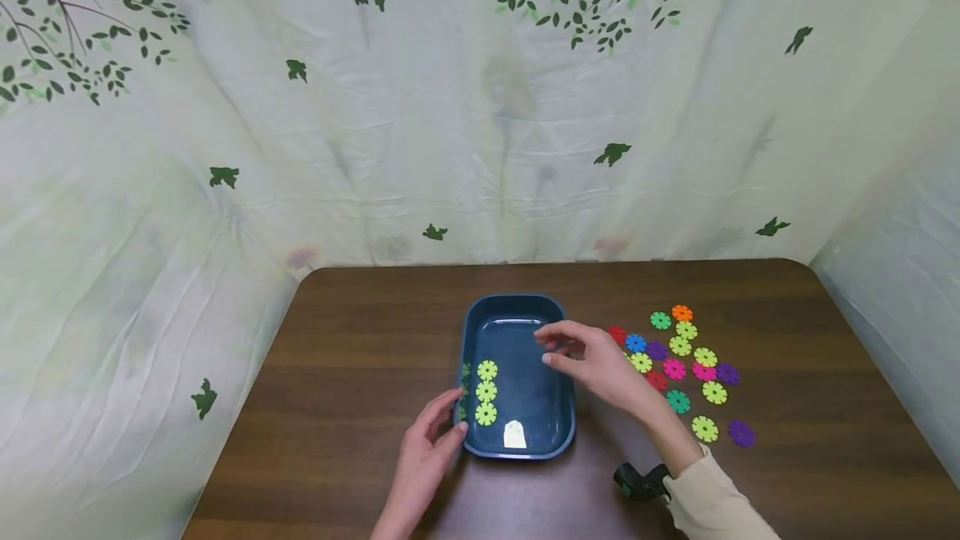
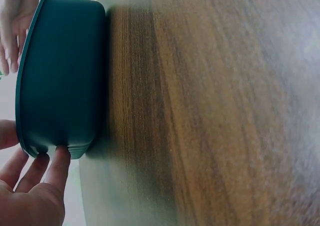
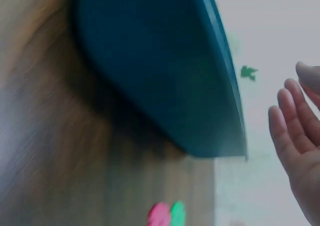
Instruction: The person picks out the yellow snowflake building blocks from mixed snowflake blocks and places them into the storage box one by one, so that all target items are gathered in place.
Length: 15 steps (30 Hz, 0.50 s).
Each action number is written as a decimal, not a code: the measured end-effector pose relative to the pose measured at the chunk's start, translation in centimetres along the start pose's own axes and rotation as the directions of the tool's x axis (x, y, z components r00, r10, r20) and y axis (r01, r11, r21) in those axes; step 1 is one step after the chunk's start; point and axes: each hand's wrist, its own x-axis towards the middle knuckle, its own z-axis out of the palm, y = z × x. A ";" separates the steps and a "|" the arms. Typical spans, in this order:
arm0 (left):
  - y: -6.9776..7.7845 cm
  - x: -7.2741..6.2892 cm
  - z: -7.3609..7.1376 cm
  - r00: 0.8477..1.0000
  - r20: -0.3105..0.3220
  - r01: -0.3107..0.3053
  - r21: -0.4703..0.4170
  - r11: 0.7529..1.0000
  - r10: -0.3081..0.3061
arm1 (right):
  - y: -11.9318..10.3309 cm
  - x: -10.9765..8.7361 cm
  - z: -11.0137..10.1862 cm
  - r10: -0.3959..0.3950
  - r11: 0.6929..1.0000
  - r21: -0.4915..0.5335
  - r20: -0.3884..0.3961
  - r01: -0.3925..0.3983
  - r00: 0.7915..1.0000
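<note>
A deep blue rectangular tray [image 1: 528, 436] with rounded corners stands on the table. In a column along its left side lie three yellow-green notched discs [image 1: 486, 391], their reflections showing on the wall. My left hand [image 1: 422, 452] holds the tray's left side; in the left wrist view its thumb is at the rim and the fingertips [image 2: 61, 153] press the outer wall. Above the tray's right part hovers my right hand [image 1: 600, 361], fingers loosely bent and holding nothing. The right wrist view shows that hand [image 3: 305, 136] beyond the tray's rim, thumb apart from the fingers.
Right of the tray, several notched discs lie scattered on the brown table [image 1: 360, 357], among them a purple disc [image 1: 741, 433], an orange disc [image 1: 682, 312] and a blue disc [image 1: 636, 343]. A black device [image 1: 642, 482] sits by my right wrist. A patterned curtain [image 1: 450, 148] hangs behind the table.
</note>
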 end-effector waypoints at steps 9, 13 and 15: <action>0.2 0.1 0.0 1.000 0.002 0.007 0.002 1.000 -0.007 | 2.9 -2.3 -1.7 -0.008 0.999 -0.047 -0.094 0.004 0.996; 0.3 0.0 0.0 1.000 0.003 0.010 0.004 1.000 -0.010 | 4.2 -3.2 -2.4 -0.012 0.997 -0.072 -0.110 0.004 0.994; 0.3 -0.1 0.0 1.000 0.003 0.014 0.010 1.000 -0.014 | 4.8 -3.6 -2.8 -0.007 0.997 -0.080 -0.108 -0.002 0.994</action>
